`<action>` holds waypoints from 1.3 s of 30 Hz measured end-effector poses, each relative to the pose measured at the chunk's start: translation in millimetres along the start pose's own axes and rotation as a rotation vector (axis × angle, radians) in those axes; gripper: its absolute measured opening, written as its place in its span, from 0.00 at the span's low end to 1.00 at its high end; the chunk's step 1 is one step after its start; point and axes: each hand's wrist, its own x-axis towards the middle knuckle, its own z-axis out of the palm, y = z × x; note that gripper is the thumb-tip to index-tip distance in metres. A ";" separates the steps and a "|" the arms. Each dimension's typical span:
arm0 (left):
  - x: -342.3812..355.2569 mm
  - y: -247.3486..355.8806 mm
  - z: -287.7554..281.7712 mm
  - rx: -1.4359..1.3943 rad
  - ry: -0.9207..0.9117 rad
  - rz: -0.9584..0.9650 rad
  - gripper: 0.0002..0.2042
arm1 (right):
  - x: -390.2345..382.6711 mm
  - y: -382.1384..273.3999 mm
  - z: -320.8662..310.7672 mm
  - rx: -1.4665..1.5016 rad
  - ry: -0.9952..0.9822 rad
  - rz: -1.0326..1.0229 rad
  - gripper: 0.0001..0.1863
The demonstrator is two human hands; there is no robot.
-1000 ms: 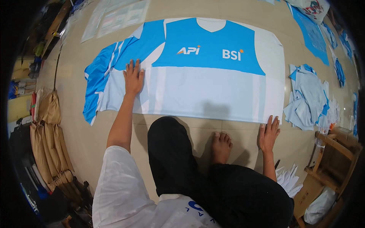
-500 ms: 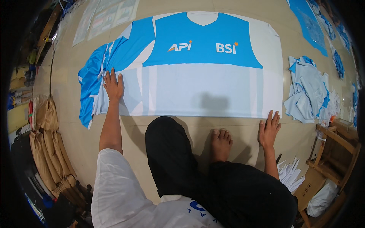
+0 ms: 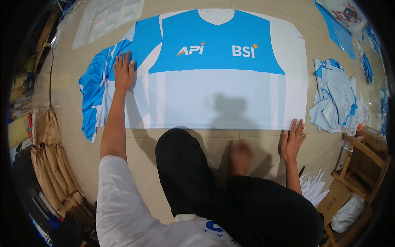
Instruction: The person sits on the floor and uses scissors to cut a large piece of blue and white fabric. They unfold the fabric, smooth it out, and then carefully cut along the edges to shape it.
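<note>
A blue, white and pale-blue jersey panel [image 3: 218, 88] is spread on the tiled floor in front of me. Its upper part is bright blue with printed marks and a V-shaped neck. At its left side lies bunched blue and pale fabric [image 3: 91, 88], wrinkled and partly overlapping the flat part. My left hand [image 3: 124, 73] lies on this fabric with fingers stretched out, pressing it flat. My right hand [image 3: 292, 140] rests at the panel's lower right corner, fingers extended, fingertips touching the fabric's edge. Neither hand grips anything.
A crumpled heap of pale-blue fabric [image 3: 332, 96] lies to the right. Beyond it are a blue sheet [image 3: 336, 31] and a wooden stool [image 3: 364, 164]. Brown paper rolls [image 3: 51, 168] line the left. White scraps [image 3: 314, 188] lie near my right knee; transparent sheets [image 3: 109, 20] lie far left.
My left hand has slid farther away up the fabric. The jersey panel's top and left edges sit slightly farther out in view. My right hand stays at the corner; my foot is blurred.
</note>
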 end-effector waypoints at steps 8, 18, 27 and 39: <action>16.0 -34.6 13.3 0.144 -0.064 -0.134 0.33 | 0.6 2.4 5.4 -0.056 -0.070 0.049 0.38; 13.9 -26.7 12.5 0.114 -0.030 -0.119 0.33 | 2.3 1.3 5.6 -0.050 -0.040 0.039 0.38; 29.0 37.0 16.0 0.067 -0.156 0.154 0.30 | 30.5 -13.6 -2.7 -0.001 0.010 -0.003 0.38; 32.3 24.2 21.4 0.101 -0.110 0.069 0.31 | 32.4 -6.2 14.4 0.021 0.017 0.007 0.38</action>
